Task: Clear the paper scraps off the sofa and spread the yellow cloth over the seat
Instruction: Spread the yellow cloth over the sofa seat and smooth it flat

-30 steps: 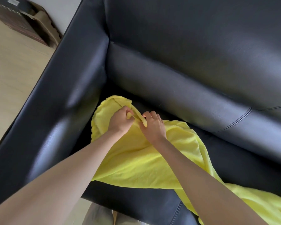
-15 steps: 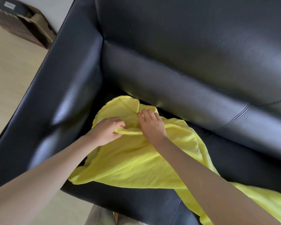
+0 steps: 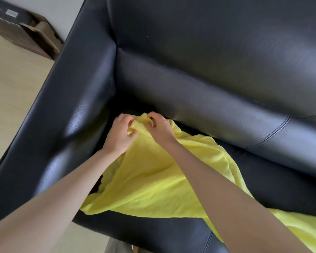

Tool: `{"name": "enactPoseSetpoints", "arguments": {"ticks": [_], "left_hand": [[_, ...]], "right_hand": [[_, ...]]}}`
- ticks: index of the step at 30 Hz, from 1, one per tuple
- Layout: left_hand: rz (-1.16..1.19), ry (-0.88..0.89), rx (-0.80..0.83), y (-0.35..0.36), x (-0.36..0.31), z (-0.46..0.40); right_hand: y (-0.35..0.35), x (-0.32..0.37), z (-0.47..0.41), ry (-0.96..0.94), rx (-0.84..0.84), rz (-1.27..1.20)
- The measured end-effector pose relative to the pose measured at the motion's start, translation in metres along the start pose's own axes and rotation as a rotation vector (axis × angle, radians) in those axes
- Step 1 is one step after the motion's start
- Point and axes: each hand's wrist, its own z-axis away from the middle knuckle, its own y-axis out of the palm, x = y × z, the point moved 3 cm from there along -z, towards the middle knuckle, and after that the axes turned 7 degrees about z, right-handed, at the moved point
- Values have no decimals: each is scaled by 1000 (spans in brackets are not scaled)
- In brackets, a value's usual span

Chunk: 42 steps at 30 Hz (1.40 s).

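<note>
A yellow cloth [image 3: 150, 181] lies crumpled across the left part of the black leather sofa seat [image 3: 274, 179] and trails off toward the lower right. My left hand [image 3: 119, 133] and my right hand [image 3: 160, 128] sit close together at the cloth's far corner, near the crease where the seat meets the backrest. Both pinch a bunched fold of the yellow cloth between fingers and thumb. No paper scraps show on the sofa.
The sofa's left armrest [image 3: 66, 114] stands close beside my left hand, and the backrest [image 3: 217, 61] rises just beyond both hands. A dark cardboard box [image 3: 20, 28] sits on the pale wooden floor [image 3: 11, 92] at the upper left.
Both hands have moved the cloth's corner farther back toward the backrest crease and come closer together. The flat fold seen earlier is now bunched between the fingers.
</note>
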Motion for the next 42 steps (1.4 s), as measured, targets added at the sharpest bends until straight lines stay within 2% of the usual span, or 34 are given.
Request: {"name": "enactPoseSetpoints", "arguments": {"ticks": [3, 7, 10, 15, 18, 21, 23, 27, 30, 34, 36, 42], "left_hand": [[-142, 132, -60, -8, -4, 1], [4, 228, 123, -13, -13, 3], [55, 173, 191, -14, -22, 6], [132, 153, 95, -19, -33, 5], [160, 163, 92, -18, -36, 8], [232, 137, 79, -17, -39, 12], [284, 102, 73, -18, -41, 16], [254, 115, 62, -20, -42, 23], [154, 190, 71, -15, -41, 30], [43, 244, 93, -10, -38, 46], [44, 211, 37, -15, -35, 52], [139, 190, -64, -44, -72, 70]], "right_hand": [[-1, -1, 12, -183, -13, 155], [-9, -4, 22, -256, -12, 231], [-16, -3, 28, -237, -22, 184], [-18, 2, 41, -123, 31, -70], [-25, 4, 46, -150, -44, -43], [-32, 7, 49, -131, -7, -105], [-33, 10, 52, -183, -6, -27], [-39, 12, 57, -260, -176, 89], [-47, 19, 66, -264, -281, 31], [-63, 34, 78, -262, -286, -17], [-74, 39, 82, -232, -315, -50], [-121, 54, 98, -27, -389, -386]]}}
